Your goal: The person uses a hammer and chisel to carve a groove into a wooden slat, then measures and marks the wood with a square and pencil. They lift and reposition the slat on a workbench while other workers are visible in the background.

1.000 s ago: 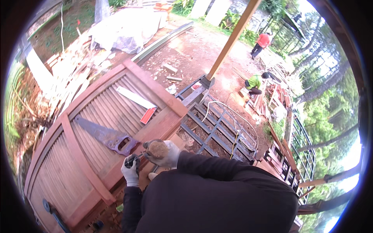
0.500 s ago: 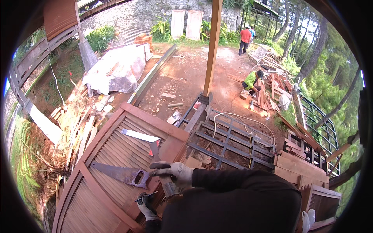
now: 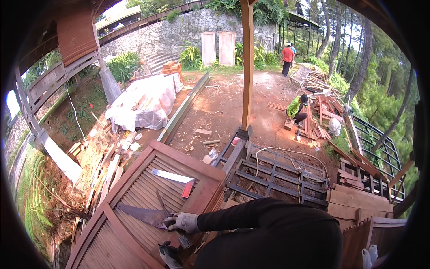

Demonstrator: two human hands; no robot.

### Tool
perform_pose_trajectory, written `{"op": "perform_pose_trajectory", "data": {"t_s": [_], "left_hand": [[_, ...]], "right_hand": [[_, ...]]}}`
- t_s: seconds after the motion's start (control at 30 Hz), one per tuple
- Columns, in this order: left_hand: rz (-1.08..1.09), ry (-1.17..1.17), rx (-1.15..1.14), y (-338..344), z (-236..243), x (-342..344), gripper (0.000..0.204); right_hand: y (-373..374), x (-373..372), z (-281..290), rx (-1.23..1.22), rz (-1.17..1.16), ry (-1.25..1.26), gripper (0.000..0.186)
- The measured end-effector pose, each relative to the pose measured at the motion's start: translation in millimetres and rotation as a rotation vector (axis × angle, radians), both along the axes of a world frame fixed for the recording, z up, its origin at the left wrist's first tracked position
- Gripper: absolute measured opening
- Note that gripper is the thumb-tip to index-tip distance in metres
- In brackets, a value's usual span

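Note:
My right hand point(image 3: 182, 223), in a grey-white glove, is closed around a dark tool. Its narrow, tapering end point(image 3: 161, 201) points away past the fingers, and a blocky grey end point(image 3: 184, 241) shows below the hand; its kind is unclear. Under that hand a handsaw point(image 3: 141, 214) lies on a reddish-brown louvred wooden panel point(image 3: 157, 150), the saw's handle mostly hidden. Nearer me, my gloved left hand point(image 3: 170, 256) has its fingers curled together over the panel's edge, around something too small to make out. A try square point(image 3: 172, 176) with a red-edged stock rests on the slats.
Steel frames point(image 3: 273, 172) and a wooden post point(image 3: 247, 67) stand beyond the panel. Stacked boards point(image 3: 358, 201) are at the right. A person in a green top point(image 3: 294, 107) crouches among timber; others walk farther back. Plastic sheeting point(image 3: 145, 101) covers a pile at the left.
My right hand has moved left and nearer with the tool, now covering the saw's handle. The tool has turned, its tapering end pointing up-left. My left hand has shifted slightly lower. The view has tilted upward.

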State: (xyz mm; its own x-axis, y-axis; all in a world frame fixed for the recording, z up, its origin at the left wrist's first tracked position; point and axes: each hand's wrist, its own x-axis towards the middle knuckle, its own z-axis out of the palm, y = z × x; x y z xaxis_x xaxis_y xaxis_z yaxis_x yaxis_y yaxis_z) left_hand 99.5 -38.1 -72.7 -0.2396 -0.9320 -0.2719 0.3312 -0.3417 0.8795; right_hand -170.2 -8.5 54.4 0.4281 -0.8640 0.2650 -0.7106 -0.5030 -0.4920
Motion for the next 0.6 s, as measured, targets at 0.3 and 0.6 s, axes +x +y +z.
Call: {"op": "perform_pose_trajectory", "data": {"t_s": [0.3,0.6], "left_hand": [[0.055,-0.286,0.017,26,-16,-20,0.014],[0.071,-0.359,0.038,28,-17,-29,0.013]], "right_hand": [[-49,53,-67,0.027,0.224,0.164,0.059],[-60,85,-102,0.021,0.314,0.06,0.048]]}}
